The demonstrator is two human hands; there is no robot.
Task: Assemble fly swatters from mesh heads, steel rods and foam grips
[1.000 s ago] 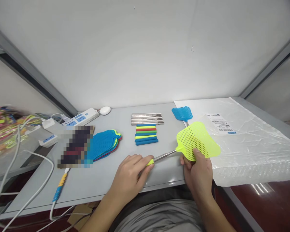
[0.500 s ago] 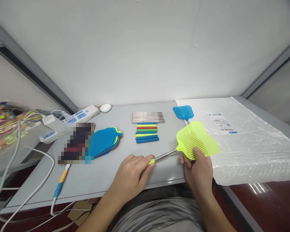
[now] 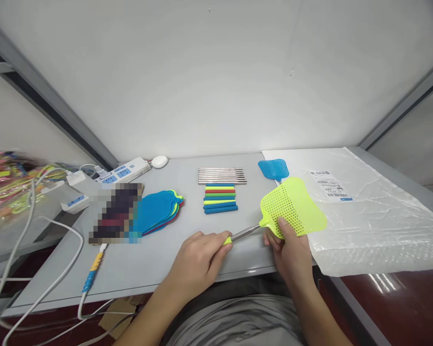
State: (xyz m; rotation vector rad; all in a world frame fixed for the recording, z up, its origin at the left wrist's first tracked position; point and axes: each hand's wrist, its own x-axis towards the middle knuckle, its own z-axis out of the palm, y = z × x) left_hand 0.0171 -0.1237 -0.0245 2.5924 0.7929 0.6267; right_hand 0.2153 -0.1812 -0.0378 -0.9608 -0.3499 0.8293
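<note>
A yellow-green fly swatter (image 3: 292, 209) with a perforated head is held between my hands, above the front of the table. My left hand (image 3: 200, 254) is wrapped round its yellow grip, of which only the end shows. A metal shaft (image 3: 246, 232) runs from that grip to the head. My right hand (image 3: 292, 250) pinches the lower edge of the head, thumb on top and fingers underneath. Beyond them lie several coloured handle grips (image 3: 220, 198) in a row, with several metal rods (image 3: 222, 176) behind. To the left is a stack of swatter heads (image 3: 155, 211), blue on top.
A blue fly swatter (image 3: 274, 169) lies at the back right, by a white bubble mailer (image 3: 375, 216). At left are a blurred-out phone-like object (image 3: 113, 214), a power strip (image 3: 130, 172), white cables and a white oval object (image 3: 159, 162). Bagged colourful items (image 3: 14, 187) sit farther left.
The swatter's metal shaft shows slightly shorter between my hands. My right hand and the yellow-green head have shifted a little to the left. My left hand keeps its hold.
</note>
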